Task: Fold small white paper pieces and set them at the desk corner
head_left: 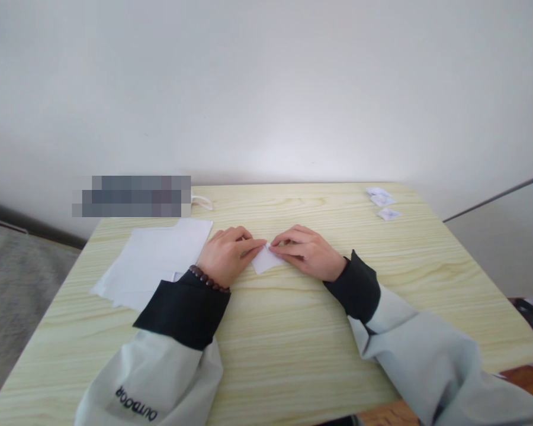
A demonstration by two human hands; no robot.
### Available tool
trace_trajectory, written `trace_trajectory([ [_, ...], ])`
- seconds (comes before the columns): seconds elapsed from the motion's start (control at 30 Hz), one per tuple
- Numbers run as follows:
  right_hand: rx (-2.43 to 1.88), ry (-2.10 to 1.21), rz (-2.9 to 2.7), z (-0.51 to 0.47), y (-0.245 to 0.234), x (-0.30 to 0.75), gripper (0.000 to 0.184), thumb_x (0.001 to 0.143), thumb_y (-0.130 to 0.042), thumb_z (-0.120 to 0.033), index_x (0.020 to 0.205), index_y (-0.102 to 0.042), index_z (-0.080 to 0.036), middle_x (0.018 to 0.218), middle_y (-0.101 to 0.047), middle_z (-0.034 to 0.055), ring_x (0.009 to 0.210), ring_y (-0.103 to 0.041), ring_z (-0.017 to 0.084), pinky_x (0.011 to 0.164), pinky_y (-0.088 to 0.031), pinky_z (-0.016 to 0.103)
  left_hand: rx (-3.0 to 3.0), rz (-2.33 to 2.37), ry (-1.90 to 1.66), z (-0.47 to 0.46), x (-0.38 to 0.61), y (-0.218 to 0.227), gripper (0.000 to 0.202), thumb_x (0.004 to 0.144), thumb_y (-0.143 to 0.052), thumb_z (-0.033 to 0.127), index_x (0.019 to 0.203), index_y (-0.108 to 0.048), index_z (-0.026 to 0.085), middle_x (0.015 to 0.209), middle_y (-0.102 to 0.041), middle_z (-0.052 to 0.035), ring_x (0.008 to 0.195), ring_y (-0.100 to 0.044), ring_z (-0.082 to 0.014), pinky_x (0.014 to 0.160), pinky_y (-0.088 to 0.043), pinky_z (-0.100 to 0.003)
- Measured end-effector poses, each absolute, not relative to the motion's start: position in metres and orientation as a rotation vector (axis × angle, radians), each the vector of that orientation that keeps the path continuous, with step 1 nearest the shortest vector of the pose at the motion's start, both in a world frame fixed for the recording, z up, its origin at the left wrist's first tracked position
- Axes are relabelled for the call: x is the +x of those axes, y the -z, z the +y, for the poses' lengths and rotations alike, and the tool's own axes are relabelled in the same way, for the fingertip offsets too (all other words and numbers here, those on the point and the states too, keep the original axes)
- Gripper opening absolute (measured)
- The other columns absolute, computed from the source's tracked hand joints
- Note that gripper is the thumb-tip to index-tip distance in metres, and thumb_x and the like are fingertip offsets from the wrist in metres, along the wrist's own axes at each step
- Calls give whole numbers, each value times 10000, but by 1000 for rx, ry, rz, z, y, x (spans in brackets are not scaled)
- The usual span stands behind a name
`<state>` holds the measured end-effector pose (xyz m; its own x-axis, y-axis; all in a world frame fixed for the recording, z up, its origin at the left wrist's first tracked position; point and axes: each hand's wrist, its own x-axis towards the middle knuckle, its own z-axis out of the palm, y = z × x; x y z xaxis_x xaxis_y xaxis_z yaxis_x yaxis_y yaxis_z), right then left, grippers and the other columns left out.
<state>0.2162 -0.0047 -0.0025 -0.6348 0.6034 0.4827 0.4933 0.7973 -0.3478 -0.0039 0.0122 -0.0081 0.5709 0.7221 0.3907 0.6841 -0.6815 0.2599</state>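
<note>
A small folded piece of white paper [263,262] lies on the table between my two hands. My left hand [228,249] pinches its upper left edge between thumb and fingers. From the other side my right hand [302,251] pinches the upper right edge, and the fingertips of both hands almost meet at the top. Part of the paper is hidden under the fingers. White paper sheets [160,254] lie spread and overlapping beside my left wrist, which wears a dark bead bracelet [208,279].
Several small folded white paper pieces [385,213] sit at the back right of the wood-grain table [284,355]. A blurred-out item [133,198] stands at the back left, a whitish loop [203,203] beside it. A white wall [266,89] rises behind.
</note>
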Motion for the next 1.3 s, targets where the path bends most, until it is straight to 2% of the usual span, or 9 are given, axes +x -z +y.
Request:
trace_trajectory([
  [0.4, -778, -277, -2362, -5, 1, 222, 208, 886, -503, -197, 985, -685, -208, 982, -701, 47, 867, -612, 154, 803, -506, 325, 2754, 1255, -690, 10, -2, 7, 213, 879, -521, 312, 986, -705, 298, 811, -633, -24, 716, -561, -141, 670, -405, -281],
  [1.0, -824, -155, -2507, -7, -4, 219, 203, 867, -505, -184, 949, -691, -194, 1014, -687, 40, 899, -562, 180, 810, -482, 354, 2757, 1192, -714, 10, -3, 9, 202, 866, -534, 264, 965, -710, 275, 832, -635, -25, 707, -577, -144, 661, -432, -278],
  [1.3, -843, -90, -2551, -11, -9, 214, 222, 874, -485, -193, 964, -686, -168, 991, -683, 64, 917, -558, 200, 799, -484, 363, 2687, 1303, -787, 4, 2, 4, 201, 834, -562, 369, 896, -728, 273, 777, -619, -20, 695, -557, -149, 653, -433, -281],
])
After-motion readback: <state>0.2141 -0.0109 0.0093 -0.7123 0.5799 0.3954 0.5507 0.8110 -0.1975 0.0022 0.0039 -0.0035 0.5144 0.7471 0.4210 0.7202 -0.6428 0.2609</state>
